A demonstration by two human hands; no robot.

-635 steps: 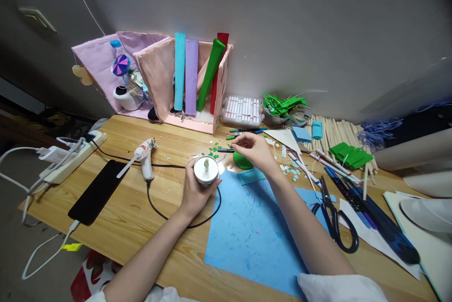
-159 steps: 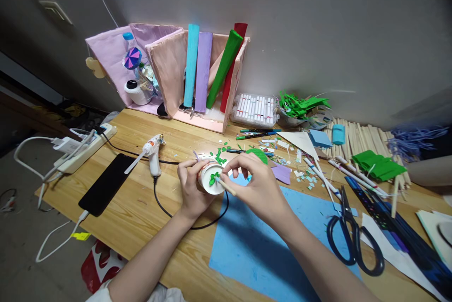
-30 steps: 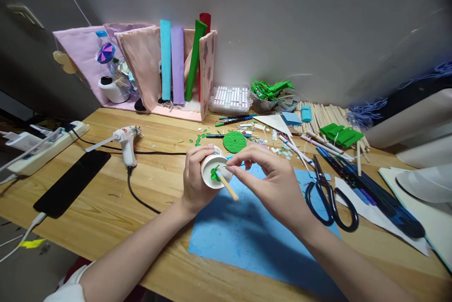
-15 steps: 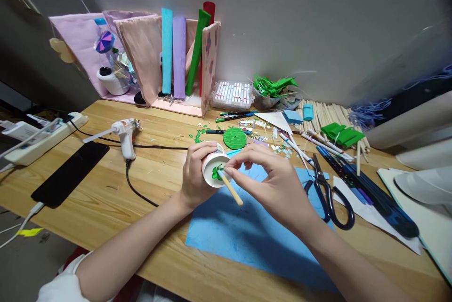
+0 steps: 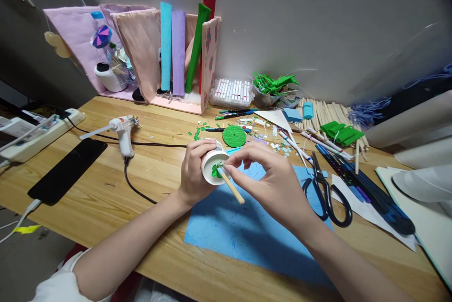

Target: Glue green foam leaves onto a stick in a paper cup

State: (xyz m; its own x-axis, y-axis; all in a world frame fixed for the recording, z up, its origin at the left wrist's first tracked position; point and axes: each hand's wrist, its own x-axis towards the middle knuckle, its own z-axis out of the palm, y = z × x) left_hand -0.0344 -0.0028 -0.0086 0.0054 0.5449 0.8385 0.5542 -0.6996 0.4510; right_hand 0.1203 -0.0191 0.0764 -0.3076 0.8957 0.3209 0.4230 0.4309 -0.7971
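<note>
A small white cup (image 5: 208, 176), tipped so its mouth faces me, is wrapped by the fingers of my left hand (image 5: 195, 168). Inside it are small green pieces (image 5: 215, 170), and a wooden stick (image 5: 235, 191) pokes out over the rim. Thumb and forefinger of my right hand (image 5: 266, 172) are pinched together at the cup's right edge; a bit of green shows at the tips, too small to name. Behind the cup lies a round green disc (image 5: 234, 136). Under both hands is a blue sheet (image 5: 226, 241).
A glue gun (image 5: 124, 135) with its cord and a black phone (image 5: 67, 170) lie to the left. Black-handled scissors (image 5: 326, 194) rest at right beside pens. Along the wall stand a pink holder with coloured paper rolls (image 5: 179, 52), a marker box (image 5: 232, 92) and wooden sticks (image 5: 326, 111).
The view has shifted slightly. Both hands keep nearly the same pose at the cup, with the right fingertips still pinched at its rim.
</note>
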